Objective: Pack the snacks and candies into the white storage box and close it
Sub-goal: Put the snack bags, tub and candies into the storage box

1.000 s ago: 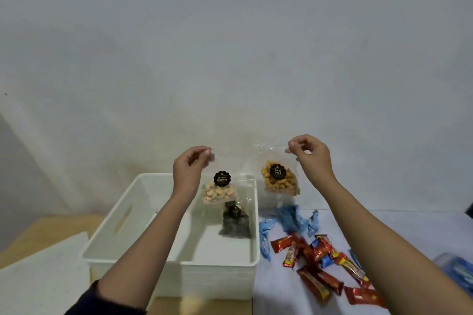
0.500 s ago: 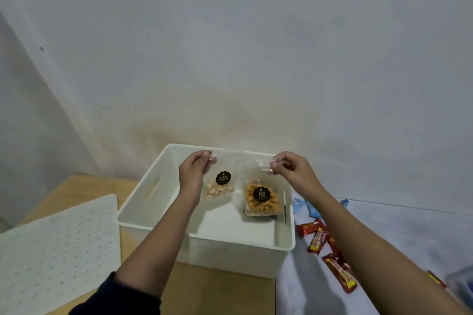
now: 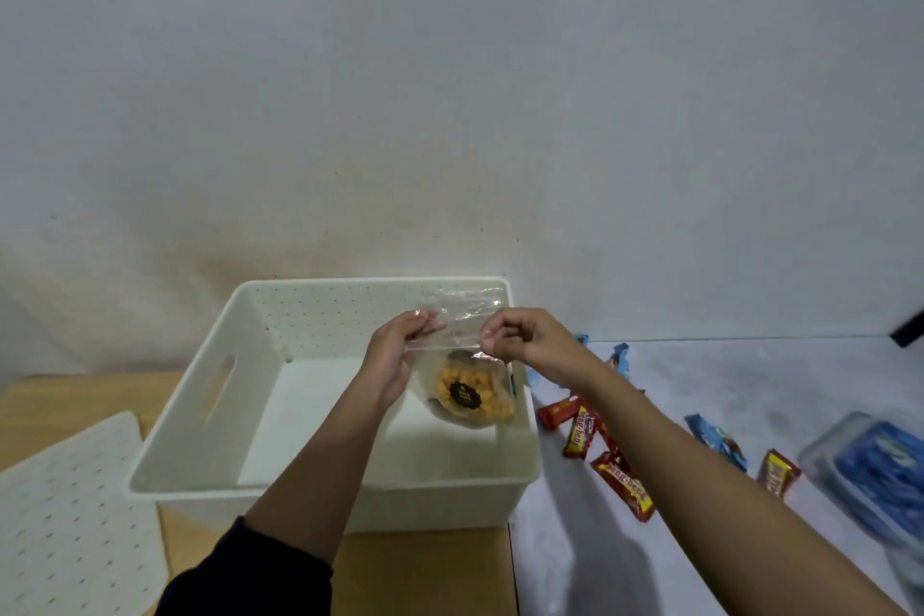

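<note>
Clear plastic snack bag of orange pieces hangs inside the white perforated storage box, centre frame, my left hand and right hand pinching its top edge. Packing step; next, I reckon: release gently, fetch red-wrapped candies.

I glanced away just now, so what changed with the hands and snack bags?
The right hand carried the clear bag of orange snacks leftward into the white plastic storage box, near its right wall. The left hand closed in beside it, its bag of pale snacks no longer clearly visible. Both hands still pinch clear bag tops. Box, red-wrapped candy bars and white perforated lid stayed put.
</note>
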The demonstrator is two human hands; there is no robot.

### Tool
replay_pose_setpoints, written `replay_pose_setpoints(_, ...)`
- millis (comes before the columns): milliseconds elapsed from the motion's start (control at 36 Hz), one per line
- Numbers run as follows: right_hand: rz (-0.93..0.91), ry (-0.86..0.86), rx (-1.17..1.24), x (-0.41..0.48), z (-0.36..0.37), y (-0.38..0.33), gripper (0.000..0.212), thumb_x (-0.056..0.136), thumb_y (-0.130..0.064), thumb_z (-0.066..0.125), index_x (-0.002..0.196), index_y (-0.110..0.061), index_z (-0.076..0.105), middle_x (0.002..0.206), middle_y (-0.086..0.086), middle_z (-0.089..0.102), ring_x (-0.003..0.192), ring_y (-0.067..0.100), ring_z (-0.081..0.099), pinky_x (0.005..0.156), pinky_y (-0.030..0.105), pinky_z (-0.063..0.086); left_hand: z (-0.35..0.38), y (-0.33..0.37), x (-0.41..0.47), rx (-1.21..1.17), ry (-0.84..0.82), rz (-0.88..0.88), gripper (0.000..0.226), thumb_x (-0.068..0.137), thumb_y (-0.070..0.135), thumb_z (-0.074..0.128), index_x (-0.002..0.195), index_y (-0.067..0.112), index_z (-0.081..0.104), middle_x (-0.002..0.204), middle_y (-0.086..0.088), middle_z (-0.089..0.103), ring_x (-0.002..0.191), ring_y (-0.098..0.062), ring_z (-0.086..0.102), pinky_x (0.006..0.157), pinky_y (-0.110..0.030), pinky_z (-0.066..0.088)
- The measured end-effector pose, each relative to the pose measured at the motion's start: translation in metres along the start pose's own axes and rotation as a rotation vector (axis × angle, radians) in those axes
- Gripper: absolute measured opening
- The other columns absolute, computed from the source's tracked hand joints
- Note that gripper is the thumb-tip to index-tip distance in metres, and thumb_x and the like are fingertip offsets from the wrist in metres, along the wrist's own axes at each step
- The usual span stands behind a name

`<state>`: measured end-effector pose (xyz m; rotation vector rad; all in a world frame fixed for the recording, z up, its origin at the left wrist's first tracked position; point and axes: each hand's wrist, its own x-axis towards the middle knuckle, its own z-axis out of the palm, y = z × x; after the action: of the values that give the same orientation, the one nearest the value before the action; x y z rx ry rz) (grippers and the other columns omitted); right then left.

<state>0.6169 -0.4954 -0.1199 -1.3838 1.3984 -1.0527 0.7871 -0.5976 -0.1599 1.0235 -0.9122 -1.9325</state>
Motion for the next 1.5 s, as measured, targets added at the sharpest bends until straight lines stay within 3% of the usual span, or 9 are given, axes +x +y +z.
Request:
replay_pose_setpoints(306, 0.060, -0.062, 0.049, 0.014, 0.012, -0.005, 0.012, 0.085, 0.000, 0.061, 0.080, -0.011, 0.063, 0.069, -0.004, 0.060, 0.062, 0.003, 0.057, 0.062, 0.015, 0.048, -0.034, -0.004, 0.017, -0.114, -0.091, -0.157, 0.016, 0.092, 0.004, 0.046, 0.090, 0.002, 0.062, 0.087, -0.011, 0.065, 0.073, -0.016, 0.068, 0.072, -0.024, 0.057)
replay_pose_setpoints(500, 0.123, -0.087, -0.490, 0.023, 0.014, 0.001, 0.015, 0.081, 0.001, 0.056, 0.079, -0.003, 0.069, 0.070, -0.006, 0.063, 0.067, 0.008, 0.059, 0.067, 0.019, 0.050, -0.045, -0.005, 0.017, -0.100, 0.036, -0.199, 0.014, 0.092, 0.010, 0.050, 0.090, 0.008, 0.063, 0.077, -0.004, 0.074, 0.090, -0.012, 0.064, 0.091, -0.023, 0.045)
replay_pose_setpoints(722, 0.079, 0.063, -0.878, 0.027, 0.017, 0.010, 0.012, 0.080, -0.004, 0.059, 0.083, -0.004, 0.070, 0.087, 0.003, 0.055, 0.080, 0.017, 0.053, 0.070, 0.029, 0.048, -0.030, -0.013, 0.020, -0.106, 0.017, -0.208, 0.014, 0.092, 0.008, 0.049, 0.091, 0.007, 0.063, 0.076, -0.004, 0.073, 0.087, -0.012, 0.065, 0.084, -0.020, 0.047)
replay_pose_setpoints(861, 0.109, 0.180, -0.903, 0.021, 0.016, 0.023, 0.007, 0.081, -0.006, 0.064, 0.083, -0.004, 0.070, 0.089, -0.001, 0.039, 0.087, 0.010, 0.037, 0.070, 0.021, 0.035, -0.012, -0.020, 0.024, -0.096, -0.048, -0.204, 0.016, 0.092, 0.006, 0.048, 0.089, 0.005, 0.064, 0.088, -0.010, 0.068, 0.082, -0.015, 0.067, 0.076, -0.022, 0.050)
replay_pose_setpoints(972, 0.183, 0.305, -0.811, 0.016, 0.022, 0.030, 0.018, 0.078, -0.004, 0.068, 0.064, -0.012, 0.059, 0.091, 0.003, 0.038, 0.087, 0.014, 0.042, 0.067, 0.024, 0.038, -0.004, -0.020, 0.017, 0.125, -0.038, -0.116, 0.020, 0.093, 0.004, 0.046, 0.090, 0.000, 0.066, 0.073, -0.004, 0.072, 0.061, -0.006, 0.069, 0.052, -0.011, 0.048)
replay_pose_setpoints(1056, 0.237, 0.360, -0.778, 0.017, 0.025, 0.031, 0.022, 0.078, -0.005, 0.069, 0.061, -0.013, 0.057, 0.097, 0.006, 0.041, 0.085, 0.019, 0.050, 0.069, 0.029, 0.048, -0.012, -0.023, 0.017, 0.334, 0.049, -0.109, 0.020, 0.090, 0.005, 0.053, 0.103, -0.005, 0.064, 0.048, 0.009, 0.061, 0.037, 0.002, 0.049, 0.038, -0.008, 0.034)
replay_pose_setpoints(1250, 0.273, 0.362, -0.773, 0.019, 0.027, 0.033, 0.005, 0.080, -0.005, 0.067, 0.077, -0.003, 0.070, 0.101, 0.003, 0.035, 0.085, 0.018, 0.050, 0.074, 0.027, 0.049, -0.004, -0.026, 0.006, 0.193, -0.023, -0.256, 0.014, 0.095, 0.003, 0.045, 0.093, -0.001, 0.058, 0.051, 0.000, 0.066, 0.039, -0.006, 0.059, 0.040, -0.018, 0.048)
replay_pose_setpoints(1389, 0.304, 0.338, -0.742, 0.020, 0.027, 0.036, 0.004, 0.081, -0.005, 0.066, 0.082, -0.002, 0.069, 0.104, 0.003, 0.038, 0.086, 0.016, 0.049, 0.076, 0.025, 0.047, -0.011, -0.027, 0.008, 0.333, 0.014, -0.198, 0.011, 0.093, 0.011, 0.053, 0.097, 0.005, 0.061, 0.084, -0.007, 0.066, 0.065, -0.011, 0.064, 0.055, -0.020, 0.053)
replay_pose_setpoints(1500, 0.352, 0.315, -0.731, 0.024, 0.027, 0.038, 0.003, 0.081, -0.004, 0.066, 0.078, -0.005, 0.067, 0.105, 0.009, 0.045, 0.089, 0.023, 0.054, 0.078, 0.030, 0.048, -0.014, -0.023, 0.007, 0.467, 0.016, -0.120, 0.008, 0.091, 0.012, 0.056, 0.090, 0.008, 0.063, 0.065, 0.004, 0.063, 0.050, 0.001, 0.059, 0.053, -0.012, 0.048)
